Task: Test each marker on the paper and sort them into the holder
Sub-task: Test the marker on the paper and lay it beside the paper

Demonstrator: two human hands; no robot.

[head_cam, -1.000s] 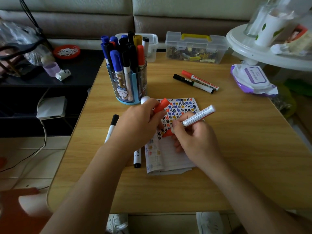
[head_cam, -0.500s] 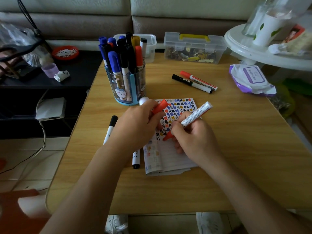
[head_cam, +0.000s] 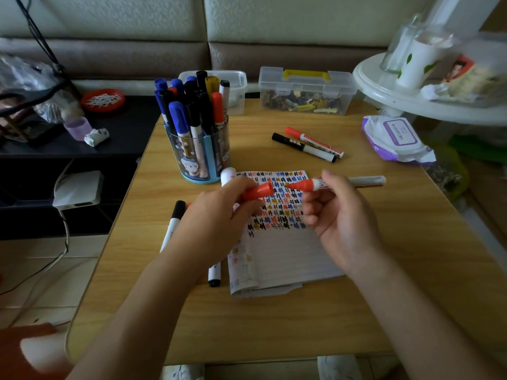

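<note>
A person's two hands work above a wooden counter (head_cam: 274,325). The left hand (head_cam: 219,218) pinches a red cap (head_cam: 259,191) between thumb and curled fingers, with the cap's open end facing right. The right hand (head_cam: 345,220) has its fingers clamped on the white barrel of an uncapped red marker (head_cam: 362,181). It holds the marker level, with the red tip pointing left at the cap, near it but not touching. Both are held over a folded sheet of lined paper (head_cam: 288,259) lying on the counter in front of the person. The far part of the paper is filled with rows of small red, blue, black and yellow test marks. Just beyond the paper's far left corner stands a round holder (head_cam: 197,157), clear and blue with a cartoon face. It is packed with upright capped markers in blue, black, red and yellow. Left of the paper lies a black-capped marker (head_cam: 175,218), partly hidden by the left wrist. The end of a second marker (head_cam: 214,275) shows beside the left forearm. Well to the right of the holder, a capped red marker (head_cam: 312,140) and a capped black marker (head_cam: 301,147) lie side by side. At the far edge sits a clear plastic box (head_cam: 307,78) with a yellow handle. A purple and white pack of wipes (head_cam: 395,138) lies near the right edge.
</note>
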